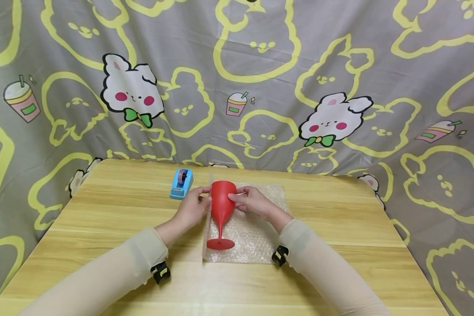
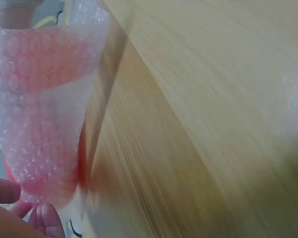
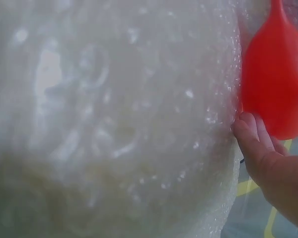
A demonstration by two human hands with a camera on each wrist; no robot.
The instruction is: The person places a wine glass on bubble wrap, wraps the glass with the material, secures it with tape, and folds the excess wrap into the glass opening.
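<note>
A red plastic goblet (image 1: 223, 199) lies on a sheet of bubble wrap (image 1: 253, 237), its foot toward me and its rim away. The sheet's left edge stands up along the goblet's side. My left hand (image 1: 193, 205) pinches that raised edge near the rim; in the left wrist view, the goblet shows red through the bubble wrap (image 2: 39, 114) above the fingertips (image 2: 49, 218). On the other side, my right hand (image 1: 254, 202) holds the goblet's bowl by its side, fingertips close to the rim. The right wrist view shows the bowl (image 3: 273, 79) beside the right hand (image 3: 273, 168).
A blue tape dispenser (image 1: 181, 183) with a roll of tape stands behind my left hand. The wooden table (image 1: 114, 210) ends at a patterned grey curtain (image 1: 197, 52) at the back and sides. A small black camera (image 1: 160, 273) sits at each wrist.
</note>
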